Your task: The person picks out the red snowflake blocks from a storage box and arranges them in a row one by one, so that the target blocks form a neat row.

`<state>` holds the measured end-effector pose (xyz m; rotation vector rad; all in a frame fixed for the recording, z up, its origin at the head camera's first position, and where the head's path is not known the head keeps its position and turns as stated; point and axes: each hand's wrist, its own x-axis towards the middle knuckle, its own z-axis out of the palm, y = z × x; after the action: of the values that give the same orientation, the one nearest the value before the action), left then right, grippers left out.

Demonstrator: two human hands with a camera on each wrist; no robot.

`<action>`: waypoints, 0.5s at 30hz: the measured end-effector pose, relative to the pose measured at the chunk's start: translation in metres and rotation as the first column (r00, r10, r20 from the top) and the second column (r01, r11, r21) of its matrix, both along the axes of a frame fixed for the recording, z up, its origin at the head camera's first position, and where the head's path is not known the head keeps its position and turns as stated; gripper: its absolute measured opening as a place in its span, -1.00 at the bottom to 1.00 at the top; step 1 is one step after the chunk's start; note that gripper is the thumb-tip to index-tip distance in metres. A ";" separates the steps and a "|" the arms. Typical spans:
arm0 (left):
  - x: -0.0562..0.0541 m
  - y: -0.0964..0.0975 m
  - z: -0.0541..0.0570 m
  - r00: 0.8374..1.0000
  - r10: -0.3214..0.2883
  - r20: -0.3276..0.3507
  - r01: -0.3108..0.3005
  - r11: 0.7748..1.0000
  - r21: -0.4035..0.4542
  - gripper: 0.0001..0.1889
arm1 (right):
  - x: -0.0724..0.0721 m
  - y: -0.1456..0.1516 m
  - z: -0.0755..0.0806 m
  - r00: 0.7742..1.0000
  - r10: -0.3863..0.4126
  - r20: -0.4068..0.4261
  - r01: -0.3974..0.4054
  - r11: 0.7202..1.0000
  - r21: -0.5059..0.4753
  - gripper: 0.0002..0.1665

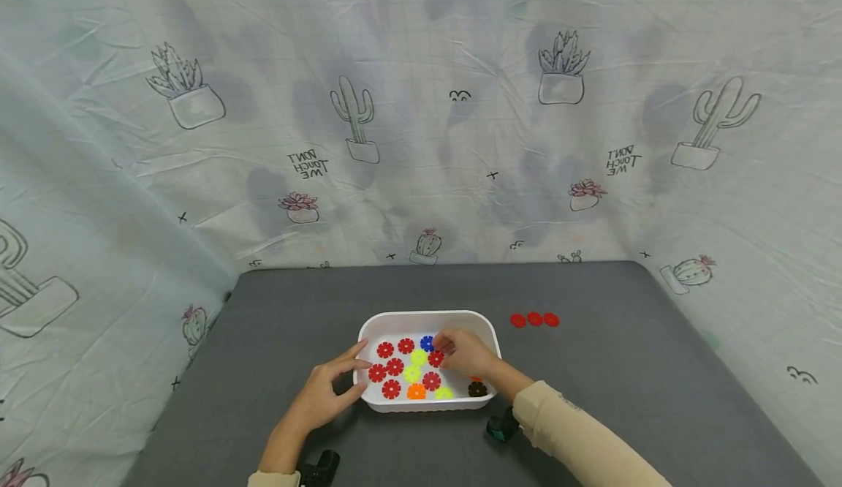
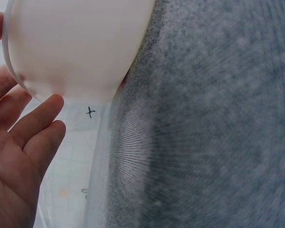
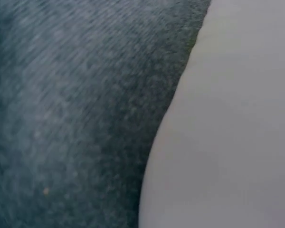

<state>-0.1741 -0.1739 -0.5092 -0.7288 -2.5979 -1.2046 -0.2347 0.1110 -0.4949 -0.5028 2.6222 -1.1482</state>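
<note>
A white plastic tray (image 1: 421, 405) stands on the grey table and holds several flat, notched discs. My left hand (image 1: 322, 393) is at its left wall, fingers spread and loosely extended, some reaching over the rim. In the left wrist view, fingertips of the left hand (image 2: 19, 142) lie against the tray's outer wall (image 2: 80, 47). Over the tray's right half, my right hand (image 1: 468, 354) reaches in with bent fingers, right beside a blue disc (image 1: 427, 344) and a red disc (image 1: 435, 359). I cannot tell if it pinches a disc. The right wrist view shows only the tray wall (image 3: 228, 123) and table.
Three red discs (image 1: 535, 319) lie in a row on the table (image 1: 605, 370), right of the tray. Inside the tray are more red discs (image 1: 395, 366), yellow discs (image 1: 412, 374), an orange disc (image 1: 416, 392) and a black disc (image 1: 477, 390). A printed curtain (image 1: 421, 143) surrounds the table.
</note>
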 end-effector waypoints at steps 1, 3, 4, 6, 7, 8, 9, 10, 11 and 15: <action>0.000 0.000 0.000 1.000 0.000 0.000 0.000 1.000 -0.001 -0.73 | 0.000 0.000 -0.001 1.000 0.002 -0.005 -0.002 1.000 0.008 -0.67; 0.000 0.000 0.000 1.000 -0.001 0.000 0.001 1.000 -0.003 -0.73 | -0.001 -0.001 -0.002 1.000 0.005 -0.013 -0.004 1.000 0.024 -0.67; 0.000 0.000 0.001 1.000 -0.003 -0.001 0.003 1.000 -0.004 -0.73 | -0.002 -0.002 -0.003 1.000 0.004 -0.013 -0.004 1.000 0.028 -0.67; 0.000 0.000 0.001 1.000 -0.006 -0.005 0.006 1.000 -0.004 -0.73 | -0.002 -0.003 -0.003 1.000 0.005 -0.024 -0.003 0.999 0.050 -0.66; 0.000 0.000 0.001 1.000 -0.007 -0.006 0.007 1.000 -0.003 -0.73 | -0.002 -0.004 -0.004 0.999 0.009 -0.038 -0.006 0.998 0.064 -0.66; 0.000 0.000 0.001 1.000 -0.007 -0.007 0.007 1.000 -0.003 -0.73 | -0.003 -0.005 -0.004 0.999 0.012 -0.047 -0.008 0.997 0.079 -0.66; 0.000 0.000 0.001 1.000 -0.006 -0.008 0.006 1.000 -0.004 -0.73 | -0.003 -0.006 -0.005 0.998 0.017 -0.060 -0.012 0.996 0.092 -0.66; 0.000 0.000 0.001 1.000 -0.007 -0.009 0.007 1.000 -0.003 -0.73 | -0.003 -0.007 -0.005 0.997 0.023 -0.074 -0.015 0.994 0.111 -0.66; 0.000 0.000 0.001 1.000 -0.007 -0.009 0.007 1.000 -0.002 -0.73 | -0.003 -0.007 -0.005 0.996 0.029 -0.087 -0.018 0.992 0.125 -0.67; 0.000 0.000 0.001 1.000 -0.006 -0.009 0.006 1.000 -0.003 -0.72 | -0.002 -0.009 -0.005 0.992 0.047 -0.113 -0.028 0.986 0.165 -0.70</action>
<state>-0.1744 -0.1742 -0.5086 -0.7407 -2.5925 -1.1973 -0.2371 0.1020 -0.5001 -0.5997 2.7629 -0.9084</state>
